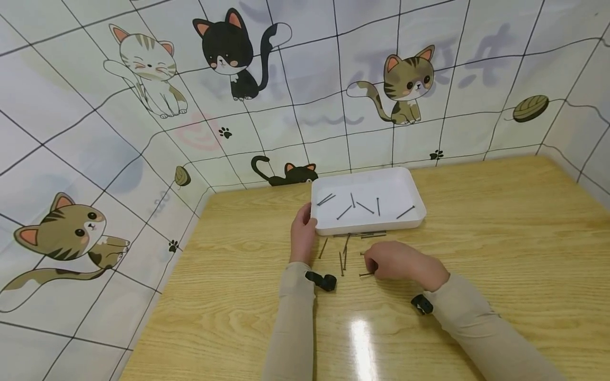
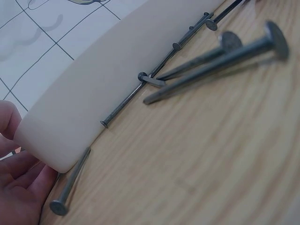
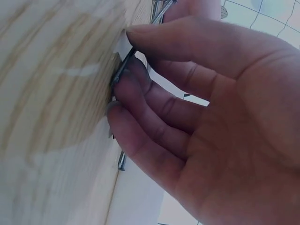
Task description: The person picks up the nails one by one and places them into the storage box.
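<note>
At the left end of a shallow white tray [image 1: 369, 228], my left hand [image 1: 303, 233] grips the corner. The left wrist view shows fingers [image 2: 21, 180] low against that corner. Several nails, one a nail [image 1: 378, 206] near the middle, lie scattered inside the tray. My right hand [image 1: 400, 260] is low over the table in front of the tray, fingers curled. In the right wrist view its thumb and fingertips pinch a nail [image 3: 123, 66] close to the wood. Left of this hand lie loose nails, among them a nail [image 1: 341, 263] and a slanted nail [image 1: 323, 248].
More nails lie along the tray's front wall, including a nail [image 2: 123, 105] seen from the left wrist. The wooden table [image 1: 229, 296] meets a wall [image 1: 314, 127] printed with cartoon cats behind the tray. A side wall [image 1: 119, 174] rises at the left.
</note>
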`<state>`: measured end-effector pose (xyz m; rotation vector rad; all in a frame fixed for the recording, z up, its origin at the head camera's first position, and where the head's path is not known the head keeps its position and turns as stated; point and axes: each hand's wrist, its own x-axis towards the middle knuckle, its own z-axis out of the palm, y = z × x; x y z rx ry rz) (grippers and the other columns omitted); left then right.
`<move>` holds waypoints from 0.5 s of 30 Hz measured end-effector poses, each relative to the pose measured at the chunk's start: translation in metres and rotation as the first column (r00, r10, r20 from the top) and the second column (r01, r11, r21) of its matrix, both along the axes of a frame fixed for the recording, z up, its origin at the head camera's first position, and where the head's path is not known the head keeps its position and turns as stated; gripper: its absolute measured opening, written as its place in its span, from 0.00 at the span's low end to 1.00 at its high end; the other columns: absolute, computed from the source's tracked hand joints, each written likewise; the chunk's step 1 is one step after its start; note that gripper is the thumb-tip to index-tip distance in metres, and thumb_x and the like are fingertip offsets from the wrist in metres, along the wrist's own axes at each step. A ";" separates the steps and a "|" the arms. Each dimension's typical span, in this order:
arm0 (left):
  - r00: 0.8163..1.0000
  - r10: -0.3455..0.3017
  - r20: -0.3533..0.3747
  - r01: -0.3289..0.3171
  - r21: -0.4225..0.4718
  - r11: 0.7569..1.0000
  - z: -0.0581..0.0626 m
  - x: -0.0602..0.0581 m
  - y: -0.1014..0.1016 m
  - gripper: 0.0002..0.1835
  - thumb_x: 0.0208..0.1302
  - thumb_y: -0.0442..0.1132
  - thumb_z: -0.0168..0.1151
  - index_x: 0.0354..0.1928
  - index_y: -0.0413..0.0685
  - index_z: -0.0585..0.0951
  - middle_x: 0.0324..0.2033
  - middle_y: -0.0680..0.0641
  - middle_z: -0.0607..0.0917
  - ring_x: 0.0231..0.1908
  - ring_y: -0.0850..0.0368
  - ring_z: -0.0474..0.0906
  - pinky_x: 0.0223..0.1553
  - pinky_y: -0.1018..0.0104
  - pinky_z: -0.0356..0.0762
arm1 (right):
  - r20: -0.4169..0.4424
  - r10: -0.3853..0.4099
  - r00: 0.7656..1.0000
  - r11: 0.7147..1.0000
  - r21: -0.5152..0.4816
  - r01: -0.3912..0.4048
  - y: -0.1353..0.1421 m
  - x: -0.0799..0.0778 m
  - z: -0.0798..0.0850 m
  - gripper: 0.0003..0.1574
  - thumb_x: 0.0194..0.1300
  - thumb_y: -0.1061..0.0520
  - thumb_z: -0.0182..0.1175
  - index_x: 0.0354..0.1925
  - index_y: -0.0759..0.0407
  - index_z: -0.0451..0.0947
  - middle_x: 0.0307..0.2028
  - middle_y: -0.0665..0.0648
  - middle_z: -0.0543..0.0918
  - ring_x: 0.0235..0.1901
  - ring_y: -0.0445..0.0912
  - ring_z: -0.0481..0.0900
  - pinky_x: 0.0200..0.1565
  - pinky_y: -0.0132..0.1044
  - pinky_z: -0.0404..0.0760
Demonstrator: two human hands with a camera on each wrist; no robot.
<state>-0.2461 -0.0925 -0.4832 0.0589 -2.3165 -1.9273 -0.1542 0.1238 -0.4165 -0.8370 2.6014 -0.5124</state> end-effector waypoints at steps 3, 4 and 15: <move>1.000 -0.002 0.005 0.002 0.003 1.000 0.001 0.001 0.000 0.25 0.60 0.35 0.45 0.62 0.52 0.66 0.59 0.50 0.69 0.58 0.56 0.63 0.57 0.58 0.59 | -0.007 -0.006 1.000 1.000 -0.021 0.006 0.000 0.000 0.000 0.11 0.49 0.68 0.57 0.25 0.50 0.73 0.24 0.44 0.74 0.24 0.40 0.67 0.29 0.36 0.68; 1.000 -0.002 0.006 0.002 0.005 1.000 0.002 0.001 0.000 0.25 0.61 0.35 0.45 0.62 0.52 0.66 0.59 0.50 0.69 0.58 0.56 0.63 0.57 0.58 0.60 | -0.013 -0.007 1.000 1.000 -0.026 0.007 0.000 0.000 -0.001 0.11 0.49 0.67 0.57 0.25 0.50 0.73 0.24 0.44 0.73 0.24 0.40 0.67 0.29 0.36 0.68; 1.000 0.000 -0.002 0.000 0.011 1.000 0.002 0.001 0.000 0.25 0.61 0.34 0.44 0.61 0.54 0.67 0.59 0.50 0.69 0.58 0.56 0.63 0.56 0.59 0.60 | 0.001 -0.061 0.998 0.993 -0.100 0.061 -0.004 -0.007 -0.007 0.13 0.50 0.65 0.59 0.34 0.51 0.75 0.25 0.44 0.74 0.26 0.40 0.69 0.30 0.36 0.69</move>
